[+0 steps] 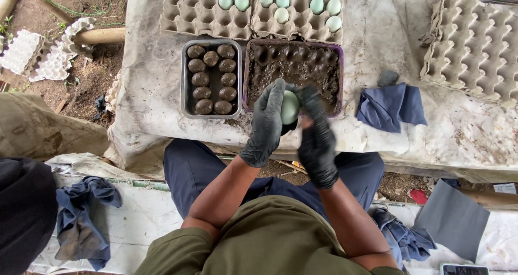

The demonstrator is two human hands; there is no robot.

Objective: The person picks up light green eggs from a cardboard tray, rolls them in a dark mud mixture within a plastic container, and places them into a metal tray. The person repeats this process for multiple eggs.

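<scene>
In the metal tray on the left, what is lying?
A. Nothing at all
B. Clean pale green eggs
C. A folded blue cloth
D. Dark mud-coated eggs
D: the metal tray holds rows of dark mud-coated eggs, while the clean pale green eggs sit in the cardboard cartons behind it.

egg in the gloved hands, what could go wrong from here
1. The egg sits between the left hand and right hand in dark gloves near the table's front edge; if it slips, it may miss the table and break.
2. The mud tray lies close in front; a bump could spill mud.
3. Too hard a squeeze might crack the shell.
</scene>
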